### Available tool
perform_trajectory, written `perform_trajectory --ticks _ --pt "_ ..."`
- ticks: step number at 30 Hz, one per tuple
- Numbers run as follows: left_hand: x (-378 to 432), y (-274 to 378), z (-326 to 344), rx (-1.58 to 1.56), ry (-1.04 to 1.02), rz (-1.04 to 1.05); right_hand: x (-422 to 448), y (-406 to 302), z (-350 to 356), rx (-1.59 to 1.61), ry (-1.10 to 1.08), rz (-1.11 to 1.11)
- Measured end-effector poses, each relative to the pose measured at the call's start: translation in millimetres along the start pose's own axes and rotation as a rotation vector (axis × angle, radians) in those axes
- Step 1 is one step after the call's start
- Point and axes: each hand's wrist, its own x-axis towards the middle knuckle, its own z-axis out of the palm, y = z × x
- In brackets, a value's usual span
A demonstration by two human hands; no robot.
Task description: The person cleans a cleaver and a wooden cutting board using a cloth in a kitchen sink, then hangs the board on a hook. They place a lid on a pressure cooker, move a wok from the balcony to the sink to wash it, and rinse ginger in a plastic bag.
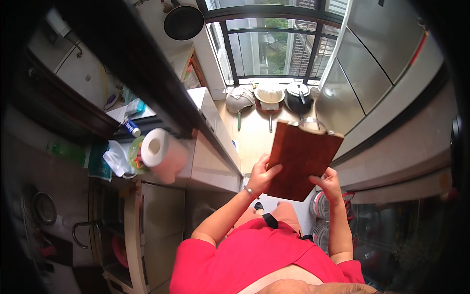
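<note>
A reddish-brown cutting board [303,161] is held up in front of me, slightly tilted, with a curved metal handle [312,121] on its far edge. My left hand [261,175] grips the board's left side, thumb lying on the near face. On the right edge, my right hand [329,184] has its thumb on the same face. The fingers of both hands are partly hidden behind the board.
On the left counter stand a paper towel roll [163,154], a green bowl [136,154] and a blue bottle [131,127]. Several pans, including a covered black pan [298,101], rest on the floor by the window. A steel refrigerator [352,70] and bundled water bottles [320,205] are at right.
</note>
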Motion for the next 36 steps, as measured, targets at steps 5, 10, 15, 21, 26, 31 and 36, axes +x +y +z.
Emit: perform_trajectory --ticks 5,10,15,21,26,31,36 --pt "121.9 -49.4 -4.5 0.292 0.023 -0.039 103.1 -10.6 -59.6 0.011 0.067 -0.073" --pt "207.9 -86.0 -45.6 0.777 0.257 0.129 233.3 -25.1 -106.9 -0.089 0.044 -0.152" --pt "244.8 -95.6 -101.5 0.704 0.593 -0.022 366.1 -57.0 -97.2 -0.105 -0.083 -0.153" --pt "259.6 -98.3 -156.2 0.792 0.883 -0.003 514.5 -68.5 -17.2 -0.053 -0.269 -0.26" --pt "289.2 -124.0 -207.9 0.861 1.047 0.015 629.5 -71.8 81.6 0.005 -0.361 -0.381" --pt "324.7 -141.3 -260.9 0.702 1.208 -0.029 744.6 -81.9 213.1 0.081 -0.449 -0.469" --pt "346.1 -139.0 -305.4 0.488 1.338 -0.038 842.7 -109.2 334.6 -0.194 -0.31 -0.632"
